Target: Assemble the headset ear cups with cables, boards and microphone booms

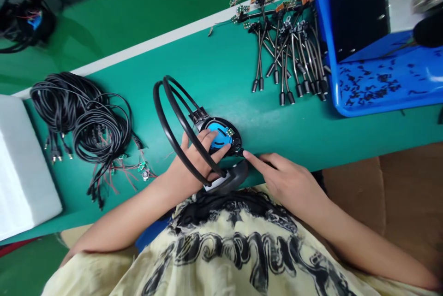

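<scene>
A black headset (189, 141) lies at the table's near edge, its double-band headband rising to the left. One ear cup is uncovered, showing a blue inner plate (217, 131) and a small green circuit board (230, 133). My left hand (197, 160) reaches under the headband and grips this ear cup, fingers lying on the blue plate. The other ear cup (235, 177) is nearer my body. My right hand (285, 174) has its index fingertip against a small black part (239, 151) at the cup's edge. Its other fingers are curled, and whatever they hold is hidden.
Coiled black cables (100, 125) with bared red wires lie at left, beside a white foam block (26, 167). Several gooseneck microphone booms (294, 63) are piled at the back right. A blue tray (341, 110) holds small black pieces and a machine. Another headset (27, 21) is at far left.
</scene>
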A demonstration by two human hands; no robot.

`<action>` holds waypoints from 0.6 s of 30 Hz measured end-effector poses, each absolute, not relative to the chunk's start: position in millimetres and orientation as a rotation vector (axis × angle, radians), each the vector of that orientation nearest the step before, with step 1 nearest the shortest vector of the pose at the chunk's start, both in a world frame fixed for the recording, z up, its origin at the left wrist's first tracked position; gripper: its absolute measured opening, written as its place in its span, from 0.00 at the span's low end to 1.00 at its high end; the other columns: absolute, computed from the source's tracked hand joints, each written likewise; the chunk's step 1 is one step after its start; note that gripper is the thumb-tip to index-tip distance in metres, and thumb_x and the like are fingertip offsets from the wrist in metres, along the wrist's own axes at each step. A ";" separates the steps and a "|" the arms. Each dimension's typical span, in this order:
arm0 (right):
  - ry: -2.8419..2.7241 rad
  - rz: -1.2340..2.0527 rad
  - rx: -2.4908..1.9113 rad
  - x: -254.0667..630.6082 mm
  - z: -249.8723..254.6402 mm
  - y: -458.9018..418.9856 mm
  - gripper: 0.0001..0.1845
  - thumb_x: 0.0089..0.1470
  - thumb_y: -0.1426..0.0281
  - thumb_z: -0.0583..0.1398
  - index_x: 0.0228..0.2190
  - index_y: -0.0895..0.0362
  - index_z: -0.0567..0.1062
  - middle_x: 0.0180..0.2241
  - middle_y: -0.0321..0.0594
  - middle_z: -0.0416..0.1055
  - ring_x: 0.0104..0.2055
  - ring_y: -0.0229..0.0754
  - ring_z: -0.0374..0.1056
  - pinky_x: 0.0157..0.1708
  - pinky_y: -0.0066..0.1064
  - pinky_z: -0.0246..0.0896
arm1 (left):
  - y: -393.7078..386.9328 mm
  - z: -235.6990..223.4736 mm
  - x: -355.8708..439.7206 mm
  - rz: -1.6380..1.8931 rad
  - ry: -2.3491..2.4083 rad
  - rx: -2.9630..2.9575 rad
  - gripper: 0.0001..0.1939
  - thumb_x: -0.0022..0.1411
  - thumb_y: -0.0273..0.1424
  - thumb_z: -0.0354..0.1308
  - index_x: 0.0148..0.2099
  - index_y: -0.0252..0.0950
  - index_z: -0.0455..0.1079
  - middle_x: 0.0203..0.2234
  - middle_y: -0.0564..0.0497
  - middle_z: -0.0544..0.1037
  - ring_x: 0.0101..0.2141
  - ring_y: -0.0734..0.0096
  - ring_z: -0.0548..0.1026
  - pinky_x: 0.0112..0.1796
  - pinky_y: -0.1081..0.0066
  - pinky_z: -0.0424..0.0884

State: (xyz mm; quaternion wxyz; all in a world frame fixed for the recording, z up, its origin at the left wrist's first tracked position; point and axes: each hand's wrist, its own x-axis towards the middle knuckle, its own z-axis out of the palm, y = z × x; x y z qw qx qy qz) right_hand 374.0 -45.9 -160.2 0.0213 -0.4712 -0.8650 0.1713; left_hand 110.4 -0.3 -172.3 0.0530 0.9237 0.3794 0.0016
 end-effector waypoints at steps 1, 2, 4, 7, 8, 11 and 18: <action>-2.654 0.530 -1.461 371.3 -161.7 -43.4 0.34 0.56 0.81 0.51 0.63 0.50 0.59 0.42 0.42 0.71 0.39 0.42 0.71 0.32 0.32 0.70 | 0.0 -170.9 111.1 -0.010 1.167 2.793 0.26 0.63 0.36 0.58 0.63 0.45 0.62 0.59 0.35 0.64 0.58 0.41 0.65 0.54 0.33 0.57; -2.629 0.535 -1.459 368.8 -163.2 -40.8 0.33 0.57 0.80 0.51 0.62 0.51 0.60 0.42 0.42 0.71 0.39 0.42 0.70 0.33 0.32 0.70 | 0.2 -168.6 112.1 -0.035 1.179 2.772 0.26 0.64 0.36 0.57 0.63 0.43 0.62 0.59 0.34 0.64 0.57 0.40 0.65 0.54 0.32 0.57; -2.590 0.563 -1.450 364.8 -165.7 -36.0 0.32 0.57 0.80 0.51 0.61 0.51 0.62 0.41 0.43 0.71 0.39 0.42 0.70 0.32 0.32 0.70 | 0.8 -163.2 114.1 -0.087 1.217 2.721 0.27 0.65 0.36 0.54 0.64 0.38 0.61 0.58 0.31 0.65 0.57 0.39 0.65 0.54 0.31 0.57; -2.557 0.640 -1.422 362.0 -167.9 -30.9 0.31 0.58 0.80 0.50 0.61 0.51 0.63 0.42 0.44 0.71 0.38 0.41 0.70 0.31 0.30 0.69 | 2.0 -158.7 115.1 -0.075 1.219 2.725 0.28 0.66 0.35 0.51 0.67 0.36 0.56 0.57 0.30 0.66 0.57 0.40 0.65 0.53 0.32 0.59; -2.549 0.660 -1.415 361.8 -168.3 -30.0 0.31 0.58 0.80 0.50 0.61 0.50 0.63 0.42 0.44 0.71 0.38 0.40 0.70 0.30 0.30 0.68 | 2.5 -158.8 114.7 -0.052 1.204 2.747 0.29 0.66 0.35 0.51 0.67 0.39 0.55 0.57 0.31 0.66 0.56 0.40 0.65 0.52 0.32 0.60; -2.536 0.676 -1.411 362.1 -168.5 -29.0 0.30 0.59 0.79 0.50 0.61 0.50 0.63 0.42 0.43 0.71 0.38 0.40 0.69 0.32 0.30 0.69 | 3.9 -161.7 112.6 -0.036 1.172 2.781 0.29 0.65 0.36 0.54 0.67 0.47 0.55 0.57 0.33 0.65 0.56 0.40 0.66 0.50 0.32 0.61; -2.588 0.561 -1.441 363.5 -165.3 -27.5 0.30 0.59 0.78 0.51 0.61 0.48 0.63 0.40 0.41 0.70 0.36 0.40 0.69 0.29 0.30 0.66 | 4.2 -160.1 116.1 -0.093 1.228 2.725 0.21 0.64 0.36 0.55 0.58 0.38 0.67 0.56 0.33 0.66 0.55 0.40 0.66 0.51 0.32 0.61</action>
